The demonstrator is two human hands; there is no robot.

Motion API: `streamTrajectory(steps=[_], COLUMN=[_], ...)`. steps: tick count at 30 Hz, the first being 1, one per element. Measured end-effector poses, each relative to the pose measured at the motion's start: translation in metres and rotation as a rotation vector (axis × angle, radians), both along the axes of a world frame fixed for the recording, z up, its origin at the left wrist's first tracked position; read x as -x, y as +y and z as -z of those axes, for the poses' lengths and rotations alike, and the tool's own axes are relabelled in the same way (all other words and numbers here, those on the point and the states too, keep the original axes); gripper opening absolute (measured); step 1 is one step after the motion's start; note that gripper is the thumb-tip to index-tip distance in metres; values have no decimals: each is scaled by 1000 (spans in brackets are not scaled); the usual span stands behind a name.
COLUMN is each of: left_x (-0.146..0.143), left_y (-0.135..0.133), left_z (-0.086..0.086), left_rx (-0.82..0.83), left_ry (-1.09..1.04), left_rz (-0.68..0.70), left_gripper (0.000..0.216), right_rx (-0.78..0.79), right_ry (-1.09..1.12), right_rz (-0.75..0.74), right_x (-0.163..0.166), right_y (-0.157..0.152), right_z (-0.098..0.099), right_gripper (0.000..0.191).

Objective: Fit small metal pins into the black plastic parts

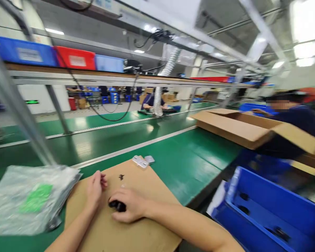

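Observation:
My right hand (131, 204) rests over a brown cardboard sheet (144, 232) with its fingers closed around a small black rounded part (117, 205). To its left, my left hand (95, 189) lies on its side on the same sheet, fingers curled in; whether something is inside them is hidden. Just beyond both hands is a little cluster of tiny dark pieces (121, 177), perhaps screws. At the sheet's far edge lie small whitish flat pieces (140, 161).
Plastic bags with a green label (36, 197) lie at left. A blue bin (273, 196) holding several black parts stands at right, below an open cardboard box (231, 126). A co-worker (296, 112) sits beyond. A metal post (23, 101) rises at left; bins line the shelf above.

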State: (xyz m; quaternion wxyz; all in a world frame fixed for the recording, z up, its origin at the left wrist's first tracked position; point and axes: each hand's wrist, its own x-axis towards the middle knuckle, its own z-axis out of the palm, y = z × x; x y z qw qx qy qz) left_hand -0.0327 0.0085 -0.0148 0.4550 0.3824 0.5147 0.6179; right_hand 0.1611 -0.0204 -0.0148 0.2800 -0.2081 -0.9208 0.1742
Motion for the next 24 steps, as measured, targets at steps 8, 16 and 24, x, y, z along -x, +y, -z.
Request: streamTrajectory(steps=[8, 16, 24], left_x=[-7, -3, 12], left_y=[-4, -1, 8], left_z=[-2, 1, 21], left_rx=[-49, -42, 140], left_ry=[-34, -11, 63], left_rz=[-22, -6, 18], left_gripper=[60, 62, 67], right_rx=[13, 139, 864], right_ry=[293, 335, 674], right_rz=[-95, -30, 547], right_x=[-6, -15, -93], right_y=[4, 2, -4], right_z=[9, 5, -13], right_gripper=[44, 42, 54])
